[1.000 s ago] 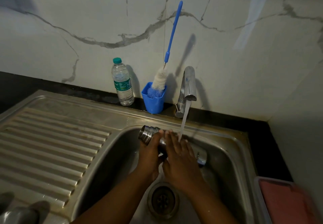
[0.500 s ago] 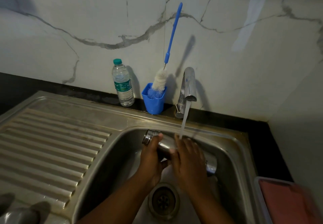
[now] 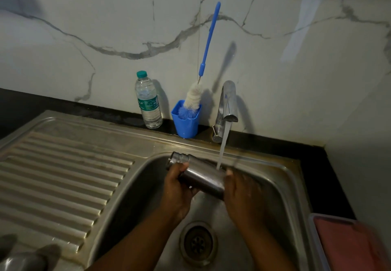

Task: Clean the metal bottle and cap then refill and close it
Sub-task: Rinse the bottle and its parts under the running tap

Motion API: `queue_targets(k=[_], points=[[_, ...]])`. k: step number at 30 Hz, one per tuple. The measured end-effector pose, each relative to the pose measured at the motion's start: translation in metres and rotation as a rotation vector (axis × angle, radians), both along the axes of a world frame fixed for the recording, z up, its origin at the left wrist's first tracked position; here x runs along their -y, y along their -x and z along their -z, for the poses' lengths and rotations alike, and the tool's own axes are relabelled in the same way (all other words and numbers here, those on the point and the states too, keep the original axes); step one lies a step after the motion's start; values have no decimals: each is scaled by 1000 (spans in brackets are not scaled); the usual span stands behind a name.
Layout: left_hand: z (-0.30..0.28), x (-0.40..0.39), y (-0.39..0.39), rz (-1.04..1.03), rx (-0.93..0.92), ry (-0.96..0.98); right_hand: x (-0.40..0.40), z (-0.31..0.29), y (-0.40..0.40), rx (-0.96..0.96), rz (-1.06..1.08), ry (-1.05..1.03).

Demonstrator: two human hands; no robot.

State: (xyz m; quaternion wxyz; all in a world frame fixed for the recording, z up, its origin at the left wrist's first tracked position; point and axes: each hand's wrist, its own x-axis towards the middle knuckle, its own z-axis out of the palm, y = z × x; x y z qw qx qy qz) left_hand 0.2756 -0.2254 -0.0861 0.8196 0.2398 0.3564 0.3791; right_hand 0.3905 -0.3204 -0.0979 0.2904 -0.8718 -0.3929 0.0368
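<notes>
A steel bottle (image 3: 201,177) lies on its side over the sink basin (image 3: 281,186), its threaded open neck pointing up-left. My left hand (image 3: 179,188) grips the bottle near the neck. My right hand (image 3: 243,194) wraps around the bottle's lower end. Water from the tap (image 3: 227,107) streams down onto the bottle's body between both hands. No cap can be made out; a dim metal shape (image 3: 19,258) sits at the bottom left corner.
A plastic water bottle (image 3: 148,101) and a blue cup (image 3: 186,122) holding a blue-handled bottle brush (image 3: 208,44) stand on the back ledge. The ribbed drainboard (image 3: 59,177) lies left. A drain (image 3: 197,243) sits below my hands. A red-lidded container (image 3: 347,243) is at right.
My right hand slid along the bottle from its middle to the lower end, uncovering the body under the stream. The bottle shifted slightly right while my left hand kept its grip near the neck.
</notes>
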Motion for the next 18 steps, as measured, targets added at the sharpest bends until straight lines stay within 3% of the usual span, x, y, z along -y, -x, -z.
queue_targets(k=[3, 6, 8, 11, 16, 18], points=[[0, -2, 1, -33, 36, 68, -6, -2, -4, -86, 32, 38], [1, 15, -10, 39, 35, 14, -32, -15, 23, 39, -166, 29], [-2, 22, -14, 84, 22, -52, -40, -19, 30, 62, -189, -24], [-4, 9, -9, 6, 41, -26, -26, -17, 17, 19, -152, -68], [1, -13, -1, -97, 76, 58, -4, -18, -8, -145, -9, 154], [5, -5, -7, -82, 85, 76, -12, -20, -7, -104, -22, 172]])
